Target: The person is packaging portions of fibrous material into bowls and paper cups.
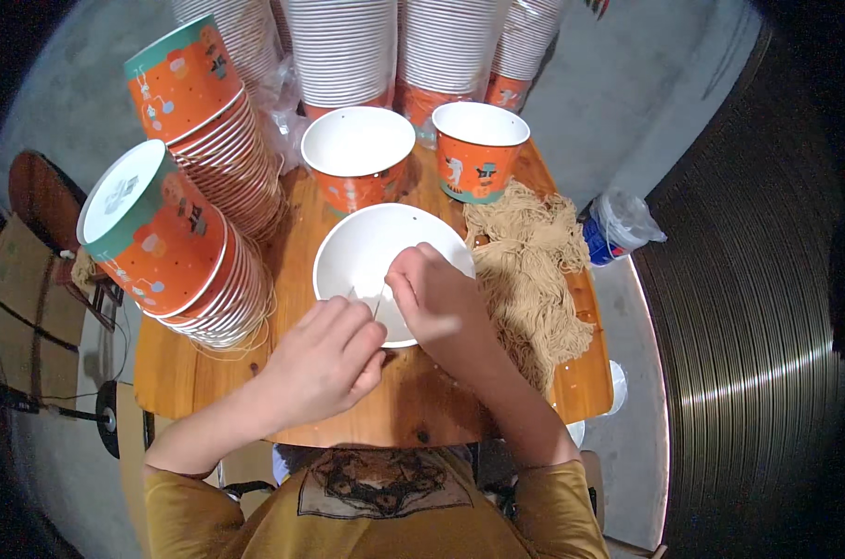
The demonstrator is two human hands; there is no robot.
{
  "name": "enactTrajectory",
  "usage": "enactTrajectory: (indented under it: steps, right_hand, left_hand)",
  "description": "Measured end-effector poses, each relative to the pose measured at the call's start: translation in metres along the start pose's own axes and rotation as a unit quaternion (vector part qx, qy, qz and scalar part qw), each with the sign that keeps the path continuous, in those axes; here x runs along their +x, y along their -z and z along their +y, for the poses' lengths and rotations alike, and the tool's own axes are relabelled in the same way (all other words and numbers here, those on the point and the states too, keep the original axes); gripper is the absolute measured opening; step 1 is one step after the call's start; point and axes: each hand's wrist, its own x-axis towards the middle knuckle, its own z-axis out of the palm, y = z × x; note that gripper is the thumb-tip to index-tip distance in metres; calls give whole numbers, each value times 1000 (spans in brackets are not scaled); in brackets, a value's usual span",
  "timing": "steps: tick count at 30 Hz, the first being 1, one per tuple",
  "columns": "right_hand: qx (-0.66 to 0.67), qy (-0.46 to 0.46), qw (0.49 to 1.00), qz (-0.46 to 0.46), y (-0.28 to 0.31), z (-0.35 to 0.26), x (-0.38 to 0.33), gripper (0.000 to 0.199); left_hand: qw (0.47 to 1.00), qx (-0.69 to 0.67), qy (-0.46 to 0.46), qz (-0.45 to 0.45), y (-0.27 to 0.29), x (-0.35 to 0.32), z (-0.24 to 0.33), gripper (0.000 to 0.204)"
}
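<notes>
A paper bucket (348, 233) with a white inside stands at the middle of the table, its mouth facing me. My left hand (324, 359) is over its near left rim, fingers curled together in a pinch. Above the bucket's right side, my right hand (432, 293) pinches thumb against fingers. A thin strand (379, 303) shows faintly between the two hands; its ends are hidden by my fingers. To the right of the bucket lies a loose heap of beige cord (529, 279).
Two more orange paper buckets, one (357, 149) left and one (481, 154) right, stand behind. Leaning stacks of upturned buckets (166, 233) with cords fill the table's left. Tall bucket stacks (343, 56) line the back. A blue-and-white pail (613, 224) is beyond the right edge.
</notes>
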Motion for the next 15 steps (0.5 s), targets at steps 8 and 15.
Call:
enactTrajectory:
  steps: [8,15]
  right_hand:
    - [154,-124,979,-47,18,1,7,15]
    - [609,-206,766,7,64,48,-7,11]
  left_hand:
    - [962,171,-198,-81,9,5,-17,20]
    - [969,216,-95,-77,26,6,-69,16]
